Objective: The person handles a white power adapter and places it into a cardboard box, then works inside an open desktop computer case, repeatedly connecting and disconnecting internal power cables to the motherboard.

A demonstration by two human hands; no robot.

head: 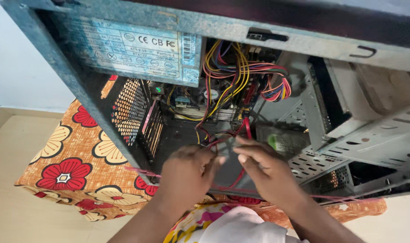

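Hands at lower centre: my left hand (pixel 187 168) and right hand (pixel 263 168) pinch closed on a red cable (pixel 246 128) inside the open computer case (pixel 79 85). Cable handling, I judge; next needs a careful pull.

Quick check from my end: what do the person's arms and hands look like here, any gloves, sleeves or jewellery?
Both are bare. The left hand and right hand wear no gloves, and no rings, watch or bracelets show. Both forearms are uncovered as far as the bottom edge of the picture, with no sleeves in view. The nails look short and unpainted. Below the arms lies flowered, colourful clothing and a white fabric.
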